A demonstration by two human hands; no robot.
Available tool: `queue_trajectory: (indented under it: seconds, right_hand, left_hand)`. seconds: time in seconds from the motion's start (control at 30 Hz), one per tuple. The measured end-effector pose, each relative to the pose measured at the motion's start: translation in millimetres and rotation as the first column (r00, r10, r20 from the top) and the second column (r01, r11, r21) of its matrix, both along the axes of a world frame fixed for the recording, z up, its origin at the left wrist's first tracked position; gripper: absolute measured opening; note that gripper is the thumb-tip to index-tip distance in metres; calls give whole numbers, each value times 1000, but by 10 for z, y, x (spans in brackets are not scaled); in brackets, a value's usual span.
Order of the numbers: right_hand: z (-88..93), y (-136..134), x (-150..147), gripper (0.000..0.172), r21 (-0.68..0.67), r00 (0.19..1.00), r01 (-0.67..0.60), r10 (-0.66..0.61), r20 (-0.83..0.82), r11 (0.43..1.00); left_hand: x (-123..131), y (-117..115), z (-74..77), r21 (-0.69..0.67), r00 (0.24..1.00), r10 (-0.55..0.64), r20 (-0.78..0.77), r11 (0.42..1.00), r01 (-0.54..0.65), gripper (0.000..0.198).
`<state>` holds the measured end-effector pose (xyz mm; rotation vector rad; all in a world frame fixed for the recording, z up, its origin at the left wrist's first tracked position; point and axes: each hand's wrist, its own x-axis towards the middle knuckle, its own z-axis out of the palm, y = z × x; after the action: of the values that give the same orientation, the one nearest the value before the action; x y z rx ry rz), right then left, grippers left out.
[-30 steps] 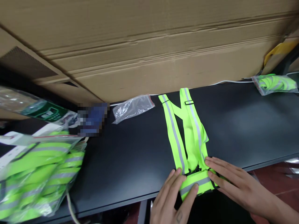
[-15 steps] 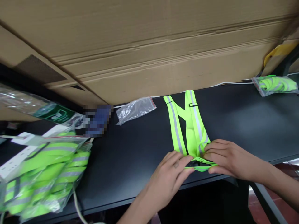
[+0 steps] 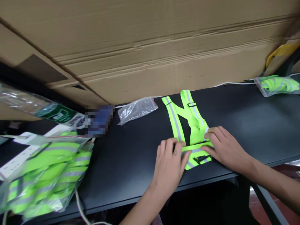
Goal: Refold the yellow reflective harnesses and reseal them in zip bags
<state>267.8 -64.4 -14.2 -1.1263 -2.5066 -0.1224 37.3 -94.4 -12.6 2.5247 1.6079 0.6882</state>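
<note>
- The neon-green reflective vest lay flat on the black counter, right of the middle and close to the near edge, its two grey-striped straps running toward the far side.
- Its near end was folded over on itself in a short band, with a black buckle showing on that band.
- The left hand lay palm down with its fingers close together, pressing the left end of the fold and the left strap.
- The right hand lay palm down as well, fingers stretched out flat on the right end of the fold; neither hand was closed around anything.
- An empty clear bag with a red zip line lay on the far side, just left of the straps.
- A bagged pile of the same green vests sat at the near left, beside a white power strip.
- Another bagged vest lay at the far right.
- Large cardboard boxes stood along the far edge of the counter.
</note>
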Motion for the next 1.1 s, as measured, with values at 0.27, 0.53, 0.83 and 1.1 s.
queue_trajectory:
  seconds: [0.27, 0.53, 0.83, 1.1]
  right_hand:
    - [79, -457, -8, 17, 35, 997, -61, 63, -50, 997]
    - [-32, -812, 23, 50, 8, 998, -35, 35, -47, 999]
    - [0, -861, 137, 33, 20, 984, -133, 135, -115, 991]
    - [124, -348, 48, 28, -207, 993, -23, -2, -121, 978]
  left_hand:
    - [16, -266, 41, 155, 992, -128, -22, 979, 129, 15]
    - [-42, -579, 9, 112, 990, -143, -8, 983, 143, 47]
    - [-75, -667, -10, 133, 967, -254, 34, 960, 248, 34]
    - [-69, -87, 131, -231, 934, -203, 294, 933, 275, 20]
